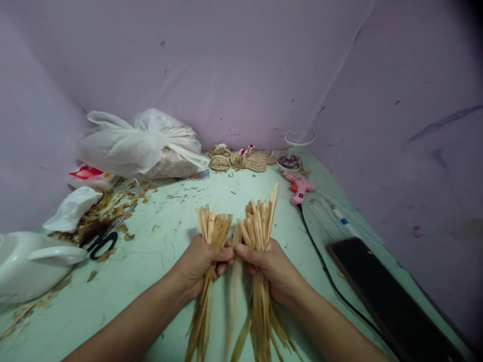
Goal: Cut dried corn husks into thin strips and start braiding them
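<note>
Each of my hands grips a bundle of dried, straw-coloured leaf strips over the pale green tabletop (151,281). My left hand (209,261) is closed around the thinner bundle (214,226). Fingers of my right hand (266,264) wrap the thicker bundle (258,216), from which one strip sticks up higher than the others. Between the bundles hangs a single blurred strip (235,281), with both thumbs and fingertips meeting at its upper part. The cut ends point up and away; the loose ends trail down toward me.
Left are a white plastic jug (30,266), black-handled scissors (101,244), leaf scraps (98,213) and a tied plastic bag (147,146). Woven slippers (247,160) lie by the wall. Right are a pink glue gun (300,188), its cord (320,264), a bead tub (289,162) and a dark phone (385,291).
</note>
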`<state>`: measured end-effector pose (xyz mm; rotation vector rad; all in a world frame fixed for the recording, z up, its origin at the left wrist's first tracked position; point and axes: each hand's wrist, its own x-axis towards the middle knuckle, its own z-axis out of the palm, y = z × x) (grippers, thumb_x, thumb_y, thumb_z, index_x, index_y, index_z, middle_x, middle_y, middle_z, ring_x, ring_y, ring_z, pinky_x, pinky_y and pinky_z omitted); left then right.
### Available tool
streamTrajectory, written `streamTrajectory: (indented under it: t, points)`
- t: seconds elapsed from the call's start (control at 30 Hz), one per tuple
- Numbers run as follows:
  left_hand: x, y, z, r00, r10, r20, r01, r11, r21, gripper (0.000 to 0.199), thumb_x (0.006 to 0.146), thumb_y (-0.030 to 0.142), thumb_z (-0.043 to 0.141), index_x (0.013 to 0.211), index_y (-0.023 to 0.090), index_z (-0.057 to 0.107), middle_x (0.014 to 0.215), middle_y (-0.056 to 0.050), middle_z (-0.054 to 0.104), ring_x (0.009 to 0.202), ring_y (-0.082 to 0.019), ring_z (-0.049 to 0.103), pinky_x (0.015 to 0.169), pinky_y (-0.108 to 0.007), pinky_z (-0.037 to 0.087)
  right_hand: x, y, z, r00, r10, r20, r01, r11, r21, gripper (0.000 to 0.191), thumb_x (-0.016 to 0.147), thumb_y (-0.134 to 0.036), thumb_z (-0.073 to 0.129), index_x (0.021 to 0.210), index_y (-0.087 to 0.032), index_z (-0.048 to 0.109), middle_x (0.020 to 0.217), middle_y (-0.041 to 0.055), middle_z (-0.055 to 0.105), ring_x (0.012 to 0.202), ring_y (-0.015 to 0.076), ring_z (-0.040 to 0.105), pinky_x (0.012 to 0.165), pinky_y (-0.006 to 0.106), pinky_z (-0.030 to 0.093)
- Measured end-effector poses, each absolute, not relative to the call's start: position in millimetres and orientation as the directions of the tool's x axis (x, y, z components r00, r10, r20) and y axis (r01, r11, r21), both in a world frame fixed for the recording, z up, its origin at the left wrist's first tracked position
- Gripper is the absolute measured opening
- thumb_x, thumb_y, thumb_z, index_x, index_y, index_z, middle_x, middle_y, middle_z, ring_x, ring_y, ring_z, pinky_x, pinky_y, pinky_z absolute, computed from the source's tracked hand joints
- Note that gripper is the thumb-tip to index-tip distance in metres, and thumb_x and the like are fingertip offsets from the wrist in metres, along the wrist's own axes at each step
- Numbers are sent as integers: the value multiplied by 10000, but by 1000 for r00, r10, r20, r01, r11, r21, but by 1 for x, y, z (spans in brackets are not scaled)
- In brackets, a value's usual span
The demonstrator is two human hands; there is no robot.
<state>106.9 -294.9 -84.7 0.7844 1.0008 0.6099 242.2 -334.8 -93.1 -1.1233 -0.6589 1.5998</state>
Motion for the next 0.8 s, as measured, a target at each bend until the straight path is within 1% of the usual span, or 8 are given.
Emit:
streamTrajectory:
  t: [0.13, 0.23, 0.3, 0.37, 0.47, 0.53, 0.63, 0.8]
  points:
    - [105, -291, -84, 482, 716, -505, -108, 620, 777, 171, 558, 171, 689, 686, 90, 610, 575, -37, 606, 368, -53, 446, 324, -148, 273, 244, -332, -90, -125, 915, -385, -532, -389, -752, 297, 638, -392, 700, 665, -111, 608, 526, 13, 557, 491, 113, 511, 478, 228, 391]
    - [101, -287, -84, 559, 642, -525, -135, 695, 706, 230, 601, 204, 685, 790, 87, 625, 620, -55, 626, 409, -86, 511, 355, -163, 348, 251, -327, -85, -9, 895, -446, -563, -374, -737, 326, 585, -407, 736, 646, -131, 573, 509, -20, 530, 432, 84, 457, 472, 233, 419]
    - [100, -285, -84, 608, 577, -545, -125, 748, 652, 242, 620, 229, 678, 808, 86, 627, 627, -62, 625, 425, -100, 531, 367, -172, 378, 255, -325, -84, 91, 886, -455, -553, -335, -763, 353, 528, -373, 780, 621, -148, 524, 465, -65, 461, 382, 49, 369, 391, 188, 352]
    - [99, -286, -86, 650, 530, -544, -109, 774, 624, 239, 628, 247, 676, 798, 84, 629, 637, -71, 626, 438, -111, 545, 372, -180, 399, 256, -326, -85, 109, 894, -436, -527, -319, -787, 363, 502, -317, 798, 649, -154, 509, 455, -81, 441, 363, 33, 325, 343, 160, 252]
    - [102, -291, -90, 706, 497, -505, -84, 767, 637, 238, 646, 273, 673, 770, 74, 633, 645, -86, 625, 456, -121, 557, 392, -190, 428, 252, -329, -90, 27, 911, -410, -466, -352, -812, 325, 543, -290, 765, 717, -142, 534, 491, -44, 508, 368, 51, 402, 344, 167, 186]
    - [104, -294, -91, 727, 478, -494, -69, 766, 639, 233, 663, 281, 664, 768, 75, 633, 643, -89, 622, 467, -129, 563, 403, -197, 437, 249, -331, -93, -25, 916, -401, -435, -371, -820, 273, 592, -307, 722, 695, -137, 536, 477, -36, 502, 359, 65, 432, 348, 177, 172]
    - [105, -294, -91, 678, 518, -521, -78, 756, 650, 214, 703, 269, 624, 757, 63, 639, 656, -103, 626, 489, -146, 581, 428, -217, 453, 250, -329, -94, 9, 909, -417, -429, -373, -823, 217, 599, -270, 697, 651, -125, 544, 465, -40, 479, 367, 46, 394, 350, 170, 183]
    - [106, -288, -88, 486, 612, -624, -137, 758, 637, 174, 738, 230, 576, 773, 74, 645, 667, -93, 637, 536, -150, 595, 510, -242, 477, 256, -323, -95, 93, 869, -486, -528, -370, -764, 183, 531, -192, 677, 648, -118, 556, 432, -77, 393, 374, 21, 284, 327, 142, 170]
